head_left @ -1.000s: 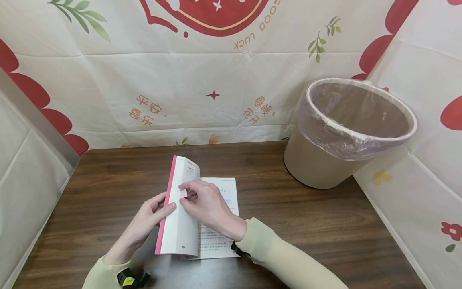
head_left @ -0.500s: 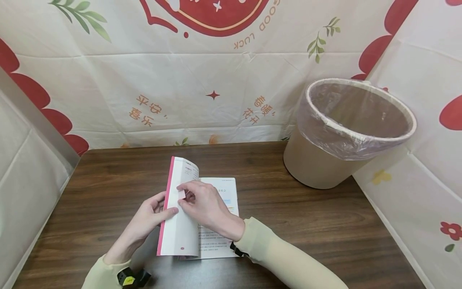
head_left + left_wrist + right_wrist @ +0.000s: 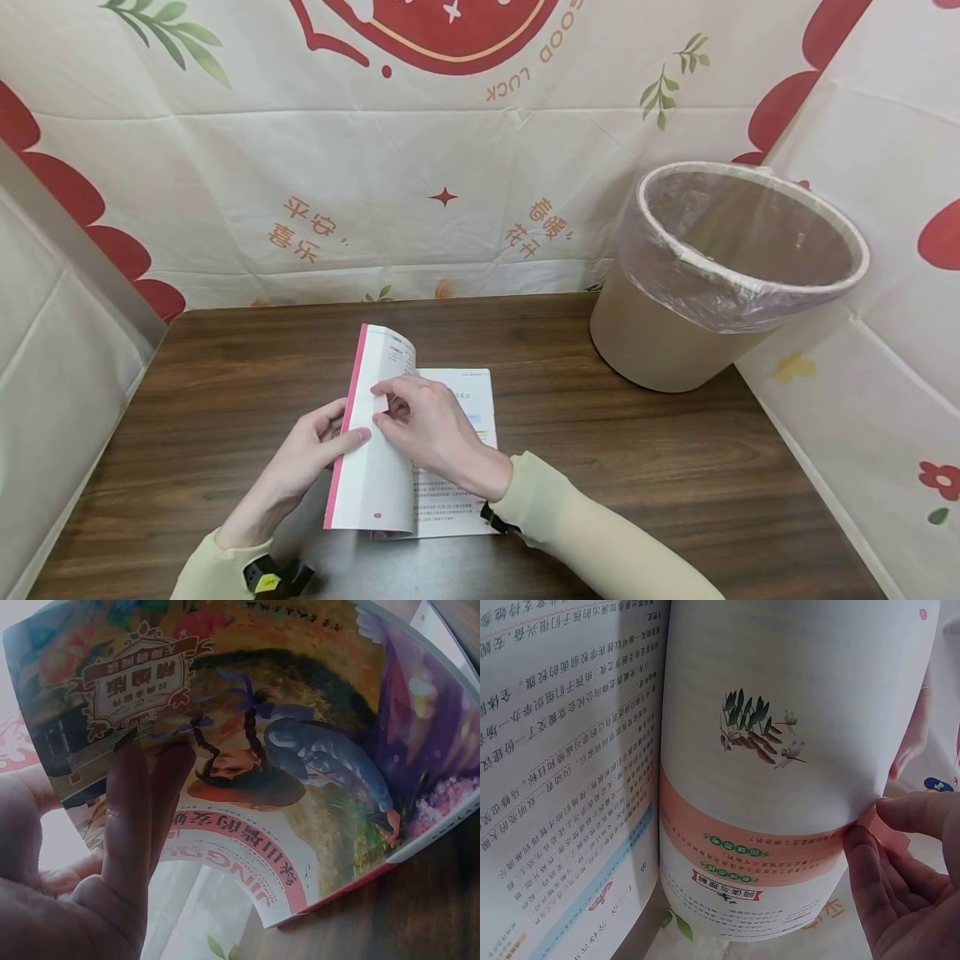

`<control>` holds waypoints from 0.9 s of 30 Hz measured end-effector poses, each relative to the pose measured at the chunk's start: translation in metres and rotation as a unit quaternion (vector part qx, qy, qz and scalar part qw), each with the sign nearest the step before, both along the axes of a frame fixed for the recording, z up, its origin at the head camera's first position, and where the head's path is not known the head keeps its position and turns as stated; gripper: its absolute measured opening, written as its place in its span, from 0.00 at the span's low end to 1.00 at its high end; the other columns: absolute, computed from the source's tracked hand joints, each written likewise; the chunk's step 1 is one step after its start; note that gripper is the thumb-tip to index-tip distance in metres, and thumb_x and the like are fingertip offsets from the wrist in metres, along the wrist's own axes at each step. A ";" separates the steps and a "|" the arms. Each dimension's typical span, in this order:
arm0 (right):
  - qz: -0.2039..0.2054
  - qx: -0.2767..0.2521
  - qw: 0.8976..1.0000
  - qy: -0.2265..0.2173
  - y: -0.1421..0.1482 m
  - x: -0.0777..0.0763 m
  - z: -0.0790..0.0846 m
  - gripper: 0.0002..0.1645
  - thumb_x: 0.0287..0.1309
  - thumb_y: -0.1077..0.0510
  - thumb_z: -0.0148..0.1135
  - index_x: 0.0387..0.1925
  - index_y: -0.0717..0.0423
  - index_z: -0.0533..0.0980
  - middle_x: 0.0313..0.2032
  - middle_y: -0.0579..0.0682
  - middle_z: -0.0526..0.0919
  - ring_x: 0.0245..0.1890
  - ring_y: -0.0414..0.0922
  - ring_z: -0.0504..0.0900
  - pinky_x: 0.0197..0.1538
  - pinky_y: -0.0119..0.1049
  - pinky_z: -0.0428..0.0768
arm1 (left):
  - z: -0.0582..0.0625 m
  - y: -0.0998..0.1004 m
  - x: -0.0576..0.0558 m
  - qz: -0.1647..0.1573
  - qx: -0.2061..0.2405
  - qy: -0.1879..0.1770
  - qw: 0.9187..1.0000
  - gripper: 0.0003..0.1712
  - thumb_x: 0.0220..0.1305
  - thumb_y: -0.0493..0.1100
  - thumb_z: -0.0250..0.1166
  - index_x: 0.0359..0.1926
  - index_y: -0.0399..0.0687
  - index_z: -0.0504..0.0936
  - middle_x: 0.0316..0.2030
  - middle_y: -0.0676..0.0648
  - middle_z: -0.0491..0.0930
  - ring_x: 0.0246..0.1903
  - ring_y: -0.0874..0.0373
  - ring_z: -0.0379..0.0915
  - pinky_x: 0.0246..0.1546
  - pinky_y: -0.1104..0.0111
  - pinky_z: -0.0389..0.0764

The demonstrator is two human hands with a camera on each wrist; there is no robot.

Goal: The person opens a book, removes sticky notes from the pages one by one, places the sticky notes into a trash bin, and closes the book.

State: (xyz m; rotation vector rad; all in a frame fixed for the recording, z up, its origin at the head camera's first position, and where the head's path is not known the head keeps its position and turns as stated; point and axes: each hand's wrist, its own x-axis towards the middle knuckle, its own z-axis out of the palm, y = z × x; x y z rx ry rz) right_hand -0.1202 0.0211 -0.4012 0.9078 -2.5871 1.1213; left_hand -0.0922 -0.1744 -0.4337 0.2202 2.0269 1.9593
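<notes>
An open book (image 3: 453, 500) lies on the table, its left part raised and bowed, with a pink edge. My left hand (image 3: 303, 450) grips that raised part, thumb on the white page (image 3: 375, 483), fingers behind the cover (image 3: 315, 750). The cover carries a painted figure with braids and a hat. Between thumb and index finger, my right hand (image 3: 431, 421) pinches a small pale pink piece of paper (image 3: 891, 836) at the page's edge; I cannot tell whether it belongs to the page. A plant drawing and a pink band (image 3: 697, 817) show on the page.
A beige waste bin (image 3: 660, 342) with a clear plastic liner stands at the table's back right. Behind the dark wooden table (image 3: 247, 358) hangs a printed white cloth (image 3: 420, 150), with more cloth along the right side.
The left thumb has moved slightly lower and further right on the page. The raised pages shifted a little to and fro. The right hand keeps its pinch in nearly the same place.
</notes>
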 end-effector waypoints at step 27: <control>0.001 -0.053 0.998 -0.028 0.042 0.005 -0.003 0.14 0.55 0.62 0.62 0.45 0.58 0.81 0.37 0.41 0.81 0.33 0.32 0.78 0.40 0.26 0.78 | -0.001 -0.010 0.002 0.021 0.012 -0.037 0.999 0.34 0.66 0.41 0.61 0.68 0.32 0.60 0.50 0.34 0.78 0.39 0.45 0.82 0.37 0.54 0.82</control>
